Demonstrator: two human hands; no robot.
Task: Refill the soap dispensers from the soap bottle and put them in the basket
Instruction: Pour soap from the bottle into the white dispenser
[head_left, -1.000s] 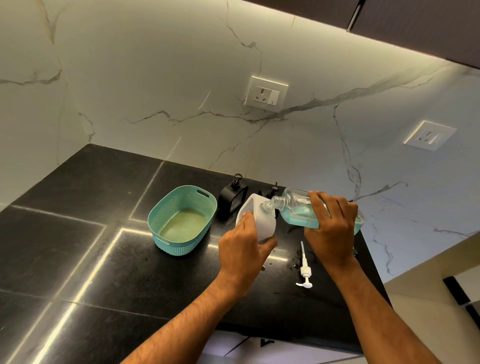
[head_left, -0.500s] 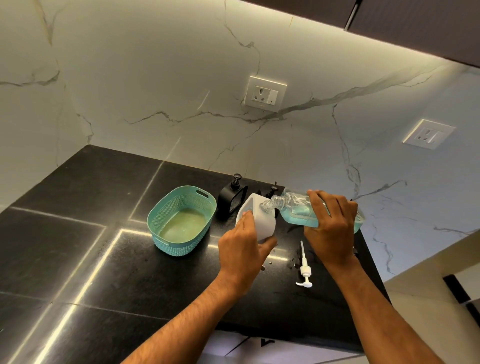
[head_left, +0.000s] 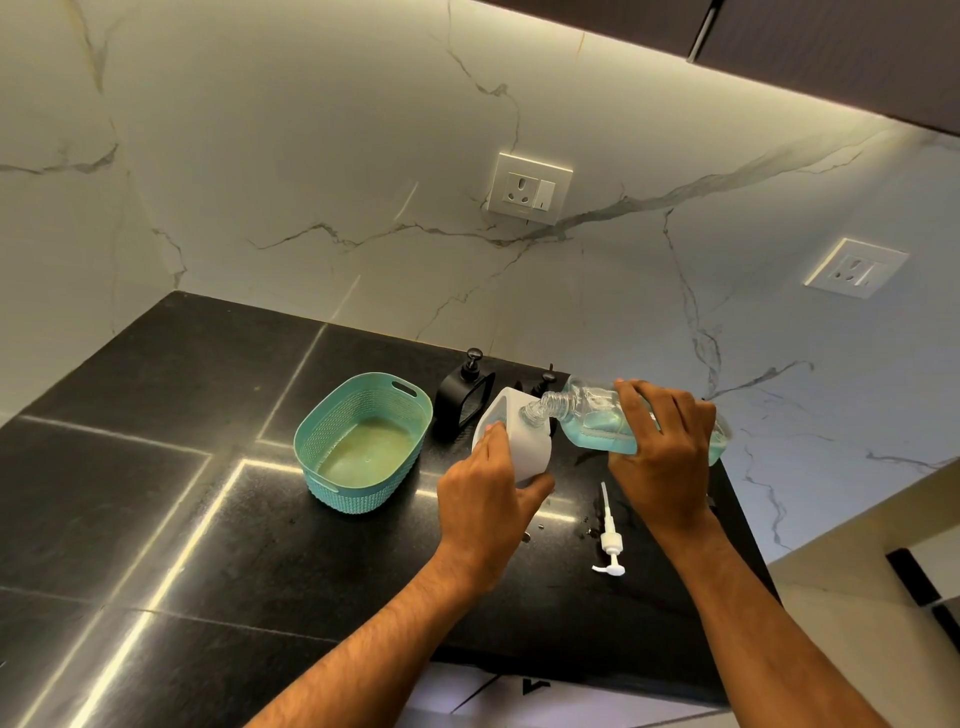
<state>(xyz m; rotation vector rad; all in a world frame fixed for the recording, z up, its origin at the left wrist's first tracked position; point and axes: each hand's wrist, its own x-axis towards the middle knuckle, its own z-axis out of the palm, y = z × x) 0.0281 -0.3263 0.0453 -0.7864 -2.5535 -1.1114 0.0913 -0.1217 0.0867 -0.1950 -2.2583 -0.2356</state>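
Soap bottle (head_left: 597, 423), probably slippery and sloshing, is tipping in the gripping right hand (head_left: 662, 441) at mid-body; the left hand (head_left: 485, 499) is clasping the light white dispenser (head_left: 522, 441), right of the basket (head_left: 332, 480).

I saw the basket (head_left: 362, 441) left on the counter (head_left: 156, 467), one dispenser (head_left: 464, 395) just right of it. The held dispenser (head_left: 522, 441) sat between them and the tilted bottle (head_left: 597, 421); a loose pump (head_left: 609, 535) lay in front.
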